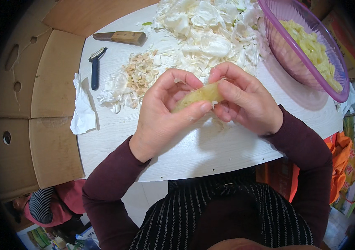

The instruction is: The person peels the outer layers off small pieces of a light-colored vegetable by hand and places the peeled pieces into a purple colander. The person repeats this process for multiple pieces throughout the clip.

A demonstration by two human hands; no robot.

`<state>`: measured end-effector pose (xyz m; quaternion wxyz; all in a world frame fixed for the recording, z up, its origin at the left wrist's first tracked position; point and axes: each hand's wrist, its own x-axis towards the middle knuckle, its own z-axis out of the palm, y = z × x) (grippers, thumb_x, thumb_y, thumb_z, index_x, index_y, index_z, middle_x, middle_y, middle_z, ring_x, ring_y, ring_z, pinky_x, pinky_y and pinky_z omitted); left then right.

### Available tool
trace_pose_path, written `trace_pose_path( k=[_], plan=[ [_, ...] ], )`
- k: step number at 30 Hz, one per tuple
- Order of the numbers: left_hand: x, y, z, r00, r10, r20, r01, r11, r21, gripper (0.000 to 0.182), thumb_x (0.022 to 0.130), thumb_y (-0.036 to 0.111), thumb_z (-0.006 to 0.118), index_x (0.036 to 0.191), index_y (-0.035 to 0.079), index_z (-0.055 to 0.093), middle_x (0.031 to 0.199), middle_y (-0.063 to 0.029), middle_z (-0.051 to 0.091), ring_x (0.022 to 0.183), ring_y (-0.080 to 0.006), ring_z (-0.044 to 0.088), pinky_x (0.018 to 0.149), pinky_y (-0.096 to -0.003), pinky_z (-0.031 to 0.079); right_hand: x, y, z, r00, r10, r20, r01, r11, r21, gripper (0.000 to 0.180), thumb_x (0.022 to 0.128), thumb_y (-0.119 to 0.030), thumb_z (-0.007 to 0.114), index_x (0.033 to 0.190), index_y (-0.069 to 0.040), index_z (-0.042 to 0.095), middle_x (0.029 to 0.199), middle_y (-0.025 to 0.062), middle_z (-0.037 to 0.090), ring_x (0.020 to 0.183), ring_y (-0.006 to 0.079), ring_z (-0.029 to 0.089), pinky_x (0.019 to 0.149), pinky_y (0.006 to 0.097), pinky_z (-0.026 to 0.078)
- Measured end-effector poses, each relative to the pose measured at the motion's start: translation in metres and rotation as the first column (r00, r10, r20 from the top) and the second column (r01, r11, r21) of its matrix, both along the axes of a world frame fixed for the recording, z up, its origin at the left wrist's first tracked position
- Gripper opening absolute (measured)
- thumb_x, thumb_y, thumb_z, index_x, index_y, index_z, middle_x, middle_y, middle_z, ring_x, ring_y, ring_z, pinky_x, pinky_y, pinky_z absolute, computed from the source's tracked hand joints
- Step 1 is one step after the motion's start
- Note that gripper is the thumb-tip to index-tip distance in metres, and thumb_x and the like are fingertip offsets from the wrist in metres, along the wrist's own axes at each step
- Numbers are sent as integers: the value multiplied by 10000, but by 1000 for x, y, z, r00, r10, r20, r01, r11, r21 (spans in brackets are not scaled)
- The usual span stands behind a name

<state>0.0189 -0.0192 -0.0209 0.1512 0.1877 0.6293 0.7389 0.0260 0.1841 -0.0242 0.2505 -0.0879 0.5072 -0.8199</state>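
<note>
Above the white table (177, 162), my left hand (168, 109) holds a pale yellow citrus segment (196, 97), likely pomelo, with its thumb along the near side. My right hand (243, 97) pinches the segment's right end between thumb and fingers. A small white bit clings near that end. Just beyond the hands lies a large heap of white peel membranes (208, 37). Left of it is a small pile of beige seeds (140, 72) beside more white scraps (118, 90). A pink-purple plastic basket (299, 53) at the upper right holds many peeled yellow segments (312, 47).
A knife with a wooden handle (129, 37) and a dark-handled peeler (95, 72) lie at the table's upper left. A crumpled white tissue (83, 109) is at the left edge, next to cardboard boxes (55, 137). Another person in pink (52, 203) is at the lower left.
</note>
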Motion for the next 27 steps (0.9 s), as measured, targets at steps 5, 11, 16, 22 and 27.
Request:
trace_pose_path(
  k=[5, 11, 16, 22, 27],
  plan=[
    [5, 3, -6, 992, 69, -104, -87, 981, -176, 329, 812, 14, 731, 1077, -4, 537, 1040, -55, 608, 914, -116, 623, 804, -242, 522, 5, -3, -1, 958, -63, -281, 135, 960, 246, 382, 914, -307, 677, 1114, -24, 514, 907, 45, 579, 783, 73, 549, 665, 212, 453],
    [8, 7, -8, 973, 80, -216, -134, 959, -249, 351, 790, 3, 751, 1074, -9, 545, 1066, -57, 596, 915, -116, 619, 817, -254, 520, 5, -5, -6, 911, -91, -401, 258, 885, 386, 330, 903, -267, 673, 1057, -8, 539, 931, 52, 566, 782, 78, 531, 677, 220, 453],
    [8, 6, 1, 997, 74, -14, -76, 987, -139, 365, 787, -23, 739, 1090, -4, 536, 1063, -53, 587, 966, -112, 595, 858, -247, 503, 8, -6, 1, 934, -115, -339, 240, 904, 354, 213, 962, -145, 561, 1137, -37, 504, 966, 2, 535, 753, 28, 482, 639, 168, 398],
    [5, 3, 2, 998, 26, 52, -25, 1000, -16, 363, 798, -53, 695, 1112, -2, 520, 1078, -70, 584, 993, -119, 590, 872, -254, 503, 2, 0, 5, 994, -24, -103, 45, 979, 201, 316, 981, -228, 544, 1166, 28, 545, 828, 24, 568, 696, 61, 505, 608, 182, 413],
    [1, 0, 1, 992, -8, 124, -1, 998, 67, 347, 818, -40, 675, 1122, -2, 513, 1094, -86, 586, 1008, -126, 592, 874, -253, 505, 1, -3, 0, 998, -33, 60, 32, 999, 8, 360, 995, -246, 524, 1211, 42, 537, 834, 25, 568, 678, 61, 496, 596, 184, 410]
  ],
)
